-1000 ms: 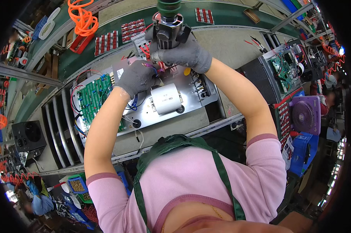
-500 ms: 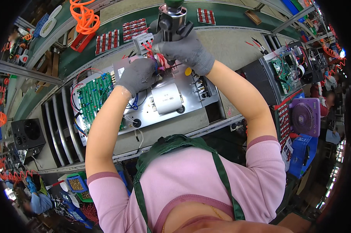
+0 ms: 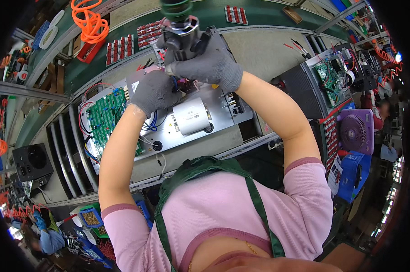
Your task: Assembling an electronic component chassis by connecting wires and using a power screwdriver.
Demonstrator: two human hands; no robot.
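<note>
My right hand [image 3: 209, 63], in a grey glove, grips a hanging power screwdriver [image 3: 181, 28] with a dark body and green top, held upright over a metal chassis plate [image 3: 223, 120]. My left hand [image 3: 154, 92], also gloved, presses down on red and blue wires at the plate's upper left, just below the tool's tip. A white cylindrical capacitor [image 3: 191, 116] lies on the plate under my hands. A green circuit board [image 3: 106, 117] sits at the plate's left end. The screwdriver's bit is hidden behind my hands.
A conveyor bench with a green belt [image 3: 259, 16] carries trays of red parts [image 3: 119, 49]. An orange coiled hose [image 3: 88, 21] hangs at upper left. Another chassis with a green board [image 3: 327, 75] lies to the right. A purple fan [image 3: 354, 131] stands at right, a black speaker-like box [image 3: 31, 161] at left.
The screwdriver and my right hand have shifted slightly up and left over the plate; my left hand stays on the wires.
</note>
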